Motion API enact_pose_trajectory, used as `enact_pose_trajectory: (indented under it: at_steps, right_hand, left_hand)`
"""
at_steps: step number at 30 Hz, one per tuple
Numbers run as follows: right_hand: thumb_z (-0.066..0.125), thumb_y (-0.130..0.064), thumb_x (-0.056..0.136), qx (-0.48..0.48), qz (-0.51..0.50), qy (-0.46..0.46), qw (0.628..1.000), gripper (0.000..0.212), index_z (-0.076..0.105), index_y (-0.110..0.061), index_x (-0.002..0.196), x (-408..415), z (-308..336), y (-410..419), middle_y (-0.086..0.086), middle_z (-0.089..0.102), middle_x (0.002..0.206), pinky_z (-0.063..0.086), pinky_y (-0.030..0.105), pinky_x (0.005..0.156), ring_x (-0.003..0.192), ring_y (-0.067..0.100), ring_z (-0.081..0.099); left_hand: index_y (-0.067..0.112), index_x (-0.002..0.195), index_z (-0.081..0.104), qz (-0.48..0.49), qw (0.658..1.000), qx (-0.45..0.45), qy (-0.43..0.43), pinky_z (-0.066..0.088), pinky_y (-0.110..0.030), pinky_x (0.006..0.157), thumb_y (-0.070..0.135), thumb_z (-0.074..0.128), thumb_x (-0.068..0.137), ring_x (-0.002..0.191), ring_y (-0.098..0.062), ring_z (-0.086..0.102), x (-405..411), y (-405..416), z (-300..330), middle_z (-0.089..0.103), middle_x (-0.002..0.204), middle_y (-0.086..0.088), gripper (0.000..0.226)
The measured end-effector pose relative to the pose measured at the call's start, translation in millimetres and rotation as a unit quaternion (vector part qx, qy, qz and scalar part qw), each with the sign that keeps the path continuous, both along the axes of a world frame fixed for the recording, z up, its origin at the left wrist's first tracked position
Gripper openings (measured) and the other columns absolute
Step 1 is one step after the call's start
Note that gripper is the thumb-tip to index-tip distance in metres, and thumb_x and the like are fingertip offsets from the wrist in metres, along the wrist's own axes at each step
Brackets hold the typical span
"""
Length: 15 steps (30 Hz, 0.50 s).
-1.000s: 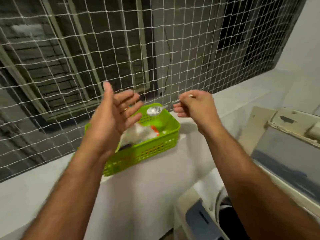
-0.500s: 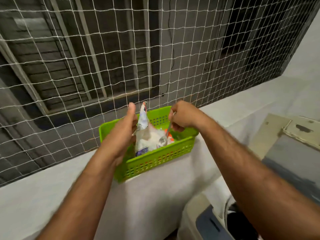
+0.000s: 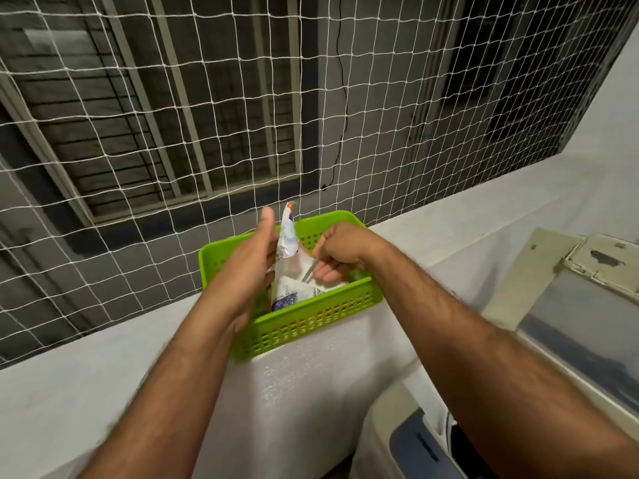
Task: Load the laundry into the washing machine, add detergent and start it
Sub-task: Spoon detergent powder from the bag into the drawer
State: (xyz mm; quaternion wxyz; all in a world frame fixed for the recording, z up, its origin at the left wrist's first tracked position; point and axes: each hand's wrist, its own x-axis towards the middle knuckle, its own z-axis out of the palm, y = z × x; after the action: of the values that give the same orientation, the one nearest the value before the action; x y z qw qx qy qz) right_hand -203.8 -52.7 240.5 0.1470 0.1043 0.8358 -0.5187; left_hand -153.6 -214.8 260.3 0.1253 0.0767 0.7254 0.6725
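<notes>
Dipping metal spoon (image 3: 308, 271) into crinkled plastic pouch (image 3: 287, 243).

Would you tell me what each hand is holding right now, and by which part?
The right hand grips a spoon by its handle, the bowl end dipped into the detergent bag. The left hand holds that bag by its upper edge.

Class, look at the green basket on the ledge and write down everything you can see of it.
The green basket is a bright lime, rectangular, plastic-looking tray with rows of small slots in its walls. It sits upright on the white ledge, by the netting. Inside stands a white and blue pouch. The left hand holds the pouch; the right hand reaches in, its grip round a thin metal handle.
</notes>
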Motion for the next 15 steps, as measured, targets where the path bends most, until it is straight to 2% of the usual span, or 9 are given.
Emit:
enact_pose_trajectory:
  at_steps: [2, 5, 7, 9, 11, 13, 15]
  right_hand:
    - [0.039, 0.006, 0.097, -0.011, 0.000, -0.010, 1.000, 0.022, 0.054, -0.003, 0.083, 0, 0, 0, 0.021, 0.065, 0.071, 0.057, 0.032, 0.047, 0.057, 0.025, 0.065]
    - [0.041, 0.005, 0.098, -0.042, -0.016, -0.008, 0.999, 0.020, 0.054, -0.003, 0.085, 1, 5, 4, 0.020, 0.064, 0.072, 0.057, 0.029, 0.045, 0.048, 0.017, 0.066]
    - [0.044, 0.003, 0.098, -0.066, -0.029, 0.004, 0.997, 0.016, 0.053, -0.003, 0.086, 2, 10, 10, 0.020, 0.064, 0.072, 0.057, 0.027, 0.044, 0.045, 0.014, 0.066]
    - [0.045, 0.003, 0.097, -0.075, -0.041, 0.024, 0.996, 0.016, 0.054, -0.003, 0.086, 3, 15, 16, 0.021, 0.064, 0.073, 0.057, 0.027, 0.046, 0.046, 0.014, 0.066]
    - [0.045, 0.002, 0.097, -0.082, -0.057, 0.046, 0.994, 0.016, 0.055, -0.002, 0.086, 5, 21, 23, 0.021, 0.063, 0.074, 0.058, 0.027, 0.047, 0.046, 0.015, 0.066]
    - [0.046, 0.002, 0.097, -0.089, -0.072, 0.064, 0.991, 0.015, 0.055, -0.002, 0.086, 8, 26, 30, 0.020, 0.064, 0.074, 0.058, 0.028, 0.048, 0.047, 0.015, 0.066]
    - [0.047, 0.001, 0.097, -0.100, -0.089, 0.081, 0.988, 0.014, 0.055, -0.003, 0.085, 11, 30, 38, 0.020, 0.064, 0.072, 0.058, 0.027, 0.047, 0.046, 0.014, 0.066]
  left_hand:
    - [0.023, 0.088, 0.064, 0.003, 1.000, 0.003, -0.003, 0.041, -0.020, 0.075, 0.060, 0.023, 0.095, 0.071, 0.018, 0.063, 1, -1, 1, 0.071, 0.073, 0.025, 0.056]
    - [0.028, 0.089, 0.062, 0.014, 1.000, 0.007, 0.008, 0.041, -0.021, 0.079, 0.061, 0.025, 0.094, 0.074, 0.018, 0.062, 2, -1, 3, 0.071, 0.075, 0.025, 0.050]
    - [0.028, 0.096, 0.062, 0.039, 0.999, 0.018, 0.026, 0.042, -0.024, 0.087, 0.067, 0.031, 0.088, 0.090, 0.011, 0.061, 5, -2, 5, 0.070, 0.097, 0.019, 0.050]
    - [0.022, 0.120, 0.061, 0.082, 0.995, 0.028, 0.051, 0.039, -0.031, 0.105, 0.080, 0.040, 0.075, 0.115, -0.002, 0.055, 7, -4, 8, 0.060, 0.129, 0.007, 0.076]
    - [0.019, 0.134, 0.053, 0.117, 0.990, 0.046, 0.071, 0.034, -0.037, 0.113, 0.088, 0.045, 0.065, 0.127, -0.008, 0.049, 9, -4, 12, 0.052, 0.141, 0.004, 0.098]
    - [0.020, 0.131, 0.055, 0.126, 0.987, 0.063, 0.077, 0.036, -0.036, 0.111, 0.084, 0.045, 0.064, 0.125, -0.007, 0.051, 10, -2, 15, 0.054, 0.138, 0.005, 0.094]
    - [0.024, 0.107, 0.064, 0.119, 0.986, 0.081, 0.083, 0.044, -0.029, 0.100, 0.077, 0.045, 0.077, 0.107, -0.001, 0.057, 10, 3, 17, 0.063, 0.115, 0.009, 0.064]
